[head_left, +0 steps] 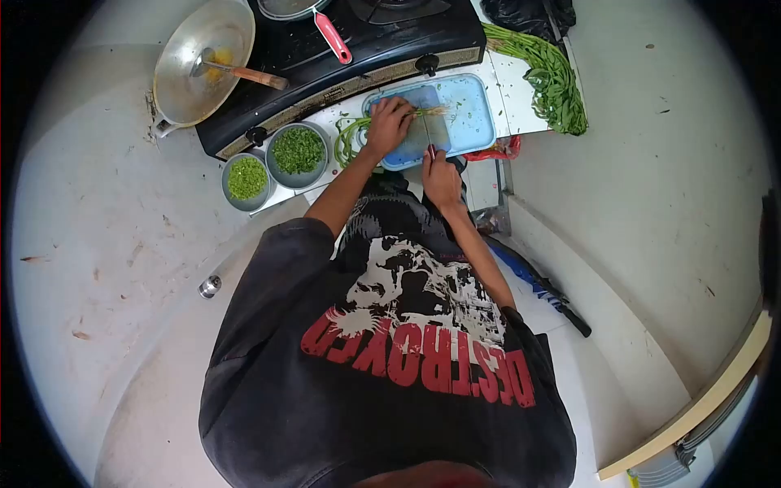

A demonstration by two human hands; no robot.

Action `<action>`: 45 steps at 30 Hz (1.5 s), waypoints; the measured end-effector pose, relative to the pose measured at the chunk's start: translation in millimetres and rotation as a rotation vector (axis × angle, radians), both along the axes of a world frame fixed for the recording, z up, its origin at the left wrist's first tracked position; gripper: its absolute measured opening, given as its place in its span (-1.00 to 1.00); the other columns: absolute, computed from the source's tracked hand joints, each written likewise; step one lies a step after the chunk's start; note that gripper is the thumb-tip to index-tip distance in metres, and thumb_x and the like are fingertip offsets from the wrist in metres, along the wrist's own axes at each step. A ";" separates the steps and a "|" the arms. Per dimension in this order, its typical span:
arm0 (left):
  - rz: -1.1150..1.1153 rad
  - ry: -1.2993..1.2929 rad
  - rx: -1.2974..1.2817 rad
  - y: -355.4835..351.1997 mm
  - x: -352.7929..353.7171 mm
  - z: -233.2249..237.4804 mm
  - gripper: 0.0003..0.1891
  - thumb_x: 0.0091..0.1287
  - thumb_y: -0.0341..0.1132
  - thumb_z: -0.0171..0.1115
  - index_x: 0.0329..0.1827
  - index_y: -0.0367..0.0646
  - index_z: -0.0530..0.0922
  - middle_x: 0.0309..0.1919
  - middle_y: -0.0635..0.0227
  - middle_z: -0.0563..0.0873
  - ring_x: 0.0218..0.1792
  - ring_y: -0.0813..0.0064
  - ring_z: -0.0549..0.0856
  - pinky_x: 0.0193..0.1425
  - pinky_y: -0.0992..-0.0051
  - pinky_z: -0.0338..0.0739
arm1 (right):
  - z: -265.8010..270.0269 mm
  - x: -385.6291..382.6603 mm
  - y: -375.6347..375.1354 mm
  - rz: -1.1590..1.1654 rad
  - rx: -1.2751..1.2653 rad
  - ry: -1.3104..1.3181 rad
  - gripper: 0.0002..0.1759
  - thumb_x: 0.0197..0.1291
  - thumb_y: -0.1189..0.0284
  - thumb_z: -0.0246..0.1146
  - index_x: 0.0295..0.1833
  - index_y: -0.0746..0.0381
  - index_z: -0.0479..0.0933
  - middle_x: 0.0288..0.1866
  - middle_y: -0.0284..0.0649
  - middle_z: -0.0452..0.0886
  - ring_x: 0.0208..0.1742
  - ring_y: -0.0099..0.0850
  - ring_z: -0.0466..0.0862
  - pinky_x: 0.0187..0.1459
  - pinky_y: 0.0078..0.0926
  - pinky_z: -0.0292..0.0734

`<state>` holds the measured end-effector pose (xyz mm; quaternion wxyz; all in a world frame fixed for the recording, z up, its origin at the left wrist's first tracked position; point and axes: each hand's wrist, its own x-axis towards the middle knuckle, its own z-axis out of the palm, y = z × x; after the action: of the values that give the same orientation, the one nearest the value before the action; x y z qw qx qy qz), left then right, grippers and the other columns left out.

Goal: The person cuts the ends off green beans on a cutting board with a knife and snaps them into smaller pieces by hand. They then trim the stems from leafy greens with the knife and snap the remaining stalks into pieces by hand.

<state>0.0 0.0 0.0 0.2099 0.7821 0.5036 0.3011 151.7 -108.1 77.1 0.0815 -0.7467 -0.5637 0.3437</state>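
On white counter (pixel 519 110) | blue tray (pixel 477 122) under knife (pixel 430 140) | black stove (pixel 382 50) | pale wall (pixel 667 130)

One head-worn view, wide, facing down, close above shirt (pixel 390 439)

The scene is lit evenly and quite brightly, with only soft shadows. A pale shine is seen on the wok (pixel 218 41), upper left. The wall (pixel 651 179) at right is bowed by the wide lens, and the corners are covered by black.
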 end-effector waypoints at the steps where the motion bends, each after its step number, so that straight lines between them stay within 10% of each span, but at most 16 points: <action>1: 0.000 -0.011 0.004 1.3 1.3 1.3 -0.85 0.31 -0.28 0.39 -0.10 -0.05 0.72 -0.09 0.39 0.64 0.00 0.24 0.56 0.11 0.20 0.32 | 1.6 -0.8 0.7 -0.007 0.003 0.002 -0.53 0.56 0.11 -0.03 -0.03 0.40 0.40 -0.33 0.32 0.69 -0.25 0.32 0.70 -0.19 0.21 0.62; 45: 0.002 -0.048 0.041 -3.9 -0.4 -4.4 -0.86 0.25 -0.35 0.40 -0.16 -0.10 0.73 -0.16 0.36 0.65 -0.07 0.21 0.57 0.06 0.23 0.42 | -32.9 -20.9 22.8 -0.002 0.073 -0.101 -0.54 0.56 0.14 -0.01 -0.13 0.39 0.40 -0.41 0.29 0.67 -0.34 0.25 0.73 -0.28 0.14 0.66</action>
<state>-0.4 -3.9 -4.4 0.2053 0.7785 0.4927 0.3301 130.8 -85.3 44.2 0.0804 -0.7602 -0.5786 0.2844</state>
